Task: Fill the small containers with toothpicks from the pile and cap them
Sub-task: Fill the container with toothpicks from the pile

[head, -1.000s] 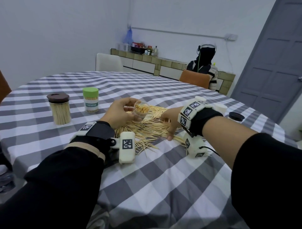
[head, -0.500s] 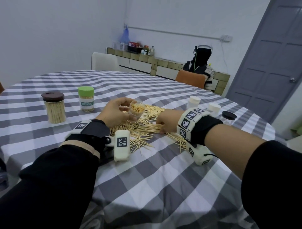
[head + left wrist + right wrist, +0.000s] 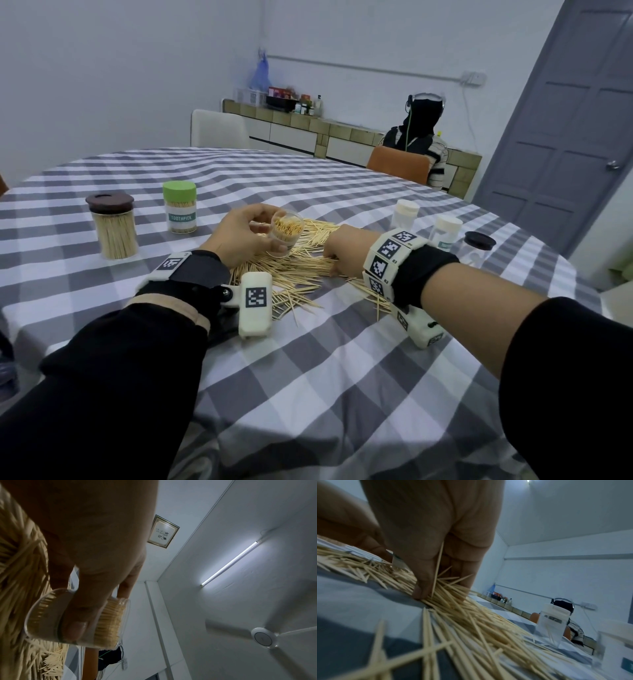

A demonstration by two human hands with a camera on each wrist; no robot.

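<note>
On a round tabletop (image 3: 308, 359) covered in a grey-and-white checked cloth, a clear jar with a dark brown lid (image 3: 114, 228), packed with upright toothpicks, stands at far left, with a green-capped container labelled "TOOTHPICK" (image 3: 179, 207) just beside it to the right. Next, the person's left hand (image 3: 239, 236) has its fingers and thumb curled round a small clear container (image 3: 286, 233), uncapped and tilted with its mouth toward the camera; the left wrist view shows it (image 3: 77, 619) nearly full of pale toothpicks, the thumb lying across its wall. Below and to the right of it lies the loose pile of toothpicks (image 3: 301, 267), fanned across the cloth between the two wrists, with strays scattered along its near edge. The right hand (image 3: 346, 250) rests palm down on the pile, and the right wrist view shows its fingertips (image 3: 421, 592) pressed into the sticks, fingers bent and gathering a small bunch against the cloth, one toothpick standing up between them. Farther right, behind the right wrist, stand two white-capped clear containers (image 3: 405, 214) (image 3: 445, 231) and a clear jar with a black lid (image 3: 479, 245), partly hidden by the wristband. Beyond the tabletop, a white chair (image 3: 219, 129) and an orange chair (image 3: 399, 166) face a tiled counter (image 3: 342, 133), where another person (image 3: 423, 130) sits.
</note>
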